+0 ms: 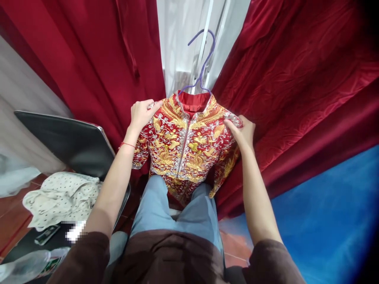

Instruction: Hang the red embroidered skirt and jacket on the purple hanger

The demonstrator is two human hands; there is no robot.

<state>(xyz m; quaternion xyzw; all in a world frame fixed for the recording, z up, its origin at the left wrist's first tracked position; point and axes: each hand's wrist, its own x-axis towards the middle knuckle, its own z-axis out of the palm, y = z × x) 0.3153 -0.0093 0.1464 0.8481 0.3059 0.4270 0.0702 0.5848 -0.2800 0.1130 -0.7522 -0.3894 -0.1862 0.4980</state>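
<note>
A red jacket [183, 146] with gold and silver embroidery hangs upright in front of my knees, its front closed down the middle. Inside its stand-up collar sits a purple wire hanger [202, 75], whose hook points up. My left hand [143, 114] grips the jacket's shoulder on the left, thumb on the front. On the opposite shoulder, my right hand [243, 128] pinches the cloth, with the fingers mostly hidden behind it. The lower part of the jacket reaches down between my legs.
Dark red curtains [89, 51] hang on both sides, with a white door or window frame behind. At left, a black chair [65, 142] bears a dotted white cloth [65, 197], a small dark device [47, 234] and a plastic bottle [35, 264]. Blue sheeting [331, 221] lies at right.
</note>
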